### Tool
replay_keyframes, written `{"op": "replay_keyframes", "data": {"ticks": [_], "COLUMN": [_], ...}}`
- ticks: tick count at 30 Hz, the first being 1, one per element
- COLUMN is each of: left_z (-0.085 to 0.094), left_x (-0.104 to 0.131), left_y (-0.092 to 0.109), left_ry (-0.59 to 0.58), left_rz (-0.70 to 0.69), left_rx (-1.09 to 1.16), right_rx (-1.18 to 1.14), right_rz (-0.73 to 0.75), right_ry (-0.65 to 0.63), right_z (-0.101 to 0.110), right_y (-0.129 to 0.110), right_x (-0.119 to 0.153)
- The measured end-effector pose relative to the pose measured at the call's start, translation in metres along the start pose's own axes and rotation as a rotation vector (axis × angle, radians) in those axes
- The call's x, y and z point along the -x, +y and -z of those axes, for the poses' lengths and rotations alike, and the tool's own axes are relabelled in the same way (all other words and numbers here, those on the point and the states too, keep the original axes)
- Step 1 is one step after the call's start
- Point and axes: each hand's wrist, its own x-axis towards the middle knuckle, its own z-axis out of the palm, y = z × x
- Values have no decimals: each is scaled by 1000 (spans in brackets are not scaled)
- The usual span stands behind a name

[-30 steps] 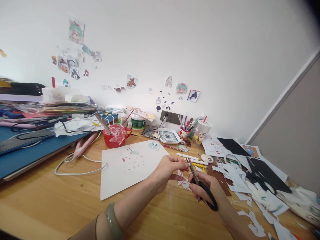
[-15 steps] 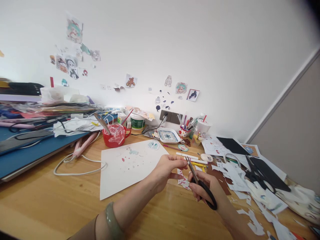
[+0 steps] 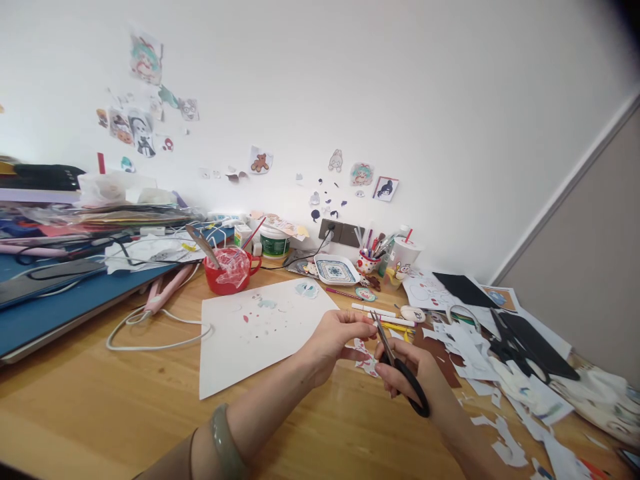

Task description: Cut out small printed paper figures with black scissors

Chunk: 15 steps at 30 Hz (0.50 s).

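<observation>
My right hand [image 3: 413, 373] is wrapped round black-handled scissors [image 3: 387, 347], their blades pointing up and away toward my other hand. The blades look slightly apart at the tips. My left hand [image 3: 337, 340] has its thumb and index finger pinched together right beside those tips; what they hold is too small to make out. Below the fingers, a scrap of paper with pink marks [image 3: 367, 361] shows in part on the table. Left of my hands, a white sheet [image 3: 240, 360] carries several small coloured cut-outs, with a pale blue cut-out [image 3: 307, 289] near its far corner.
Paper scraps [image 3: 473, 353] and a second pair of scissors [image 3: 515, 347] lie at the right. Markers [image 3: 393, 320] are just beyond my hands. Farther back stand a red mug [image 3: 227, 272], a square patterned dish [image 3: 337, 269] and a pen cup [image 3: 369, 262]. A white cable [image 3: 150, 348] loops at left.
Both hands stay almost in place, still close together. The scissors have shifted very slightly left and up, with their tips still by my left fingertips.
</observation>
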Motion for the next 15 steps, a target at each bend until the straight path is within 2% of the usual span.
{"op": "replay_keyframes", "data": {"ticks": [8,15], "left_z": [1,2], "left_x": [0,1], "left_y": [0,0], "left_ry": [37,8], "left_rz": [-22,-15], "left_rx": [24,-21], "right_rx": [9,-7], "right_rz": [0,-6], "right_ry": [-2,-4], "right_z": [-1,-2], "right_y": [-2,-8], "right_x": [2,4]}}
